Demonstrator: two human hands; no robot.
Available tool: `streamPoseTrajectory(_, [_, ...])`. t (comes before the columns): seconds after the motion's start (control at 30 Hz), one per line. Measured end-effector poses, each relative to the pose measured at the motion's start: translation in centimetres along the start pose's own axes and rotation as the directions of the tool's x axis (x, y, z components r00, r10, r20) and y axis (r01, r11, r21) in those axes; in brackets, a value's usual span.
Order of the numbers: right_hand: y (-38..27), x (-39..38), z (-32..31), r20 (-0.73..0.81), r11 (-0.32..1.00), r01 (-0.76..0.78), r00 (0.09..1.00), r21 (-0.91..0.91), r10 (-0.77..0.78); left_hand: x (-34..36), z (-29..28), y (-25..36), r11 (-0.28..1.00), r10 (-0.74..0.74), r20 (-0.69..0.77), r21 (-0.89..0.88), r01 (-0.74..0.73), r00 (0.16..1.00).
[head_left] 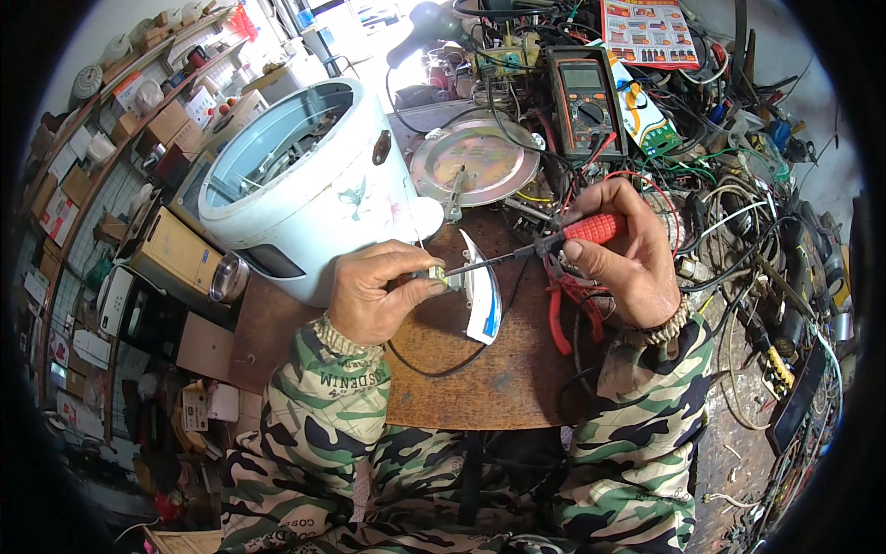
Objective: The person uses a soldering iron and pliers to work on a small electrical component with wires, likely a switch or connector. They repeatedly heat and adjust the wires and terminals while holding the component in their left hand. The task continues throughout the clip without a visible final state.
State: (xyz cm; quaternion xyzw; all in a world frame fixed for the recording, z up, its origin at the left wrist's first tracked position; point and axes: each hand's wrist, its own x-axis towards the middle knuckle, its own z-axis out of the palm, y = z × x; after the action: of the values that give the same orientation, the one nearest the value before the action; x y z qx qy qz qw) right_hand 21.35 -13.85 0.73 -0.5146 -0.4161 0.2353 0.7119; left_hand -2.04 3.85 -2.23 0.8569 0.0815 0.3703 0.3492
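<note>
My left hand (374,291) pinches a small pale component (437,275) in front of a white cylindrical appliance (351,157) with an open top. My right hand (632,263) grips a screwdriver (592,230) by its red handle; its shaft reaches leftward to the component. Below the shaft a curved white-and-blue panel (484,319) lies on the wooden bench (434,397), a black cable beside it. Red-handled pliers (557,319) lie under my right hand, partly hidden by it.
A round metal plate (475,152) lies behind my hands. A multimeter (585,111) with leads, a printed leaflet (646,32) and tangled cables crowd the back and right. Shelves of boxes line the left, with a steel bowl (229,277) beside the appliance.
</note>
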Motion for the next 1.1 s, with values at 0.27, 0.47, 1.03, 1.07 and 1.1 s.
streamPoseTrajectory(0.27, [0.1, 0.0, -0.7, 0.088, 0.997, -0.012, 0.996, 0.071, 0.005, 0.2, -0.4, 0.5, 0.998, 0.005, 0.082, 0.063, -0.011, 0.997])
streamPoseTrajectory(0.47, [0.6, 0.1, -1.1, 0.122, 0.995, -0.003, 0.992, 0.099, -0.009, 0.3, 0.0, 0.9, 0.998, -0.011, 0.032, 0.07, 0.008, 0.999])
streamPoseTrajectory(1.03, [0.4, 0.0, -1.0, 0.109, 0.996, -0.05, 0.993, 0.072, 0.042, 0.1, -0.4, 0.6, 0.999, -0.018, 0.092, 0.029, 0.015, 0.996])
streamPoseTrajectory(1.07, [0.3, 0.0, -1.0, 0.113, 0.997, -0.03, 0.993, 0.071, 0.022, 0.0, -0.4, 0.6, 0.999, -0.025, 0.092, 0.03, 0.022, 0.995])
streamPoseTrajectory(1.1, [0.4, 0.0, -1.1, 0.112, 0.999, -0.041, 0.993, 0.015, 0.039, 0.1, -0.3, 0.5, 1.0, -0.017, 0.089, 0.02, 0.015, 0.996])
